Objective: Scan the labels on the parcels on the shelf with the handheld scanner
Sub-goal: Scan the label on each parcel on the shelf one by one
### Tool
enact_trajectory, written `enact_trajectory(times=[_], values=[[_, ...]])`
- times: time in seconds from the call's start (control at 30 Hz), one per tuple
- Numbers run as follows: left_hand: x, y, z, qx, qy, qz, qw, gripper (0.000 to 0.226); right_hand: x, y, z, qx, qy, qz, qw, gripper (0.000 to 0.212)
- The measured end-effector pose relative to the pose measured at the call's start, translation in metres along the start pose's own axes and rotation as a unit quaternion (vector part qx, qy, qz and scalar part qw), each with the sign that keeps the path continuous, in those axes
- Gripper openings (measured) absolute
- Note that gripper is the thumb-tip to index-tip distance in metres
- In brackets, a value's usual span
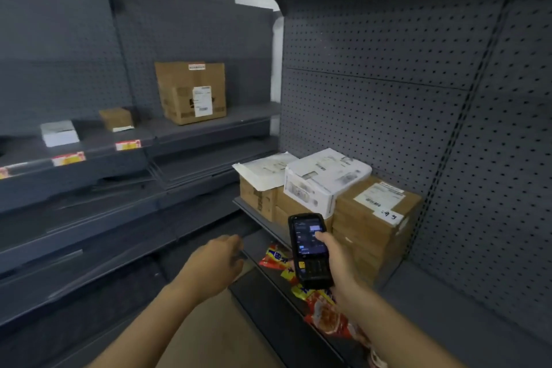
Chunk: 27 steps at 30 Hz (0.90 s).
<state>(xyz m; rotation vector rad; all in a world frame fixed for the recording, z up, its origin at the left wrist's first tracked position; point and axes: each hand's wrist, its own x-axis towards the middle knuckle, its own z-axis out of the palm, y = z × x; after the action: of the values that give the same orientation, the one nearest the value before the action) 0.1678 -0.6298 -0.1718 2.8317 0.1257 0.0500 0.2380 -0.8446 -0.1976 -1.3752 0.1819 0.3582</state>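
My right hand (336, 263) grips a black handheld scanner (309, 249), screen lit and facing me, its top end close to the parcels on the right shelf (263, 219). There a white box (324, 179) lies on brown cartons; the large brown carton (375, 218) to its right bears a white label (379, 196). A smaller brown box (258, 197) at left has a loose white sheet on top. My left hand (219, 260) hangs loosely curled, holding nothing, left of the scanner. Farther off, a brown parcel (191, 92) with a white label stands on the left shelving.
A small brown box (116, 118) and a white box (59, 133) sit on the left shelf, whose edge carries red-yellow price tags (128, 144). Red and yellow snack packets (325, 312) lie on the lower right shelf below the scanner. Grey pegboard (388, 92) backs the shelves.
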Motion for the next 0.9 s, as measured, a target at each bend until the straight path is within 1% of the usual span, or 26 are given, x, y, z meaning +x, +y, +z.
enact_trajectory(times=[0.07,0.13,0.23,0.3,0.37,0.43,0.5,0.63,0.7,0.8,0.83,0.9], values=[[0.037,0.006,0.001,0.005,-0.01,0.023,1.0,0.024,0.026,-0.007,-0.005,0.004,0.025,0.0,1.0,0.039],[0.073,0.015,0.0,0.013,-0.022,0.043,0.999,0.025,0.049,-0.018,-0.011,0.001,0.043,0.0,0.999,0.041],[0.121,0.031,-0.001,0.026,-0.031,0.084,0.996,0.026,0.071,-0.035,-0.022,0.001,0.066,-0.016,0.998,0.032],[0.149,0.041,0.002,0.049,-0.037,0.133,0.989,0.027,0.086,-0.042,-0.03,0.012,0.088,-0.022,0.996,0.034],[0.174,0.049,0.007,0.034,-0.044,0.147,0.988,0.031,0.099,-0.048,-0.035,0.025,0.121,-0.016,0.992,0.041],[0.203,0.056,0.016,0.005,-0.052,0.171,0.984,0.033,0.113,-0.053,-0.043,0.021,0.162,-0.023,0.986,0.038],[0.233,0.064,0.026,0.006,-0.067,0.222,0.973,0.032,0.127,-0.058,-0.051,0.017,0.214,-0.033,0.976,0.034],[0.286,0.089,0.044,-0.018,-0.079,0.31,0.947,0.03,0.147,-0.062,-0.068,0.043,0.311,-0.039,0.949,0.035],[0.306,0.106,0.049,0.021,-0.081,0.357,0.93,0.028,0.153,-0.064,-0.077,0.063,0.359,-0.042,0.93,0.035],[0.329,0.127,0.057,0.066,-0.09,0.414,0.903,0.025,0.159,-0.065,-0.087,0.087,0.402,-0.047,0.91,0.032],[0.334,0.131,0.06,0.077,-0.09,0.428,0.896,0.029,0.16,-0.064,-0.089,0.1,0.415,-0.047,0.903,0.032],[0.343,0.136,0.071,0.074,-0.081,0.458,0.882,0.051,0.164,-0.059,-0.094,0.128,0.434,-0.047,0.89,0.037]])
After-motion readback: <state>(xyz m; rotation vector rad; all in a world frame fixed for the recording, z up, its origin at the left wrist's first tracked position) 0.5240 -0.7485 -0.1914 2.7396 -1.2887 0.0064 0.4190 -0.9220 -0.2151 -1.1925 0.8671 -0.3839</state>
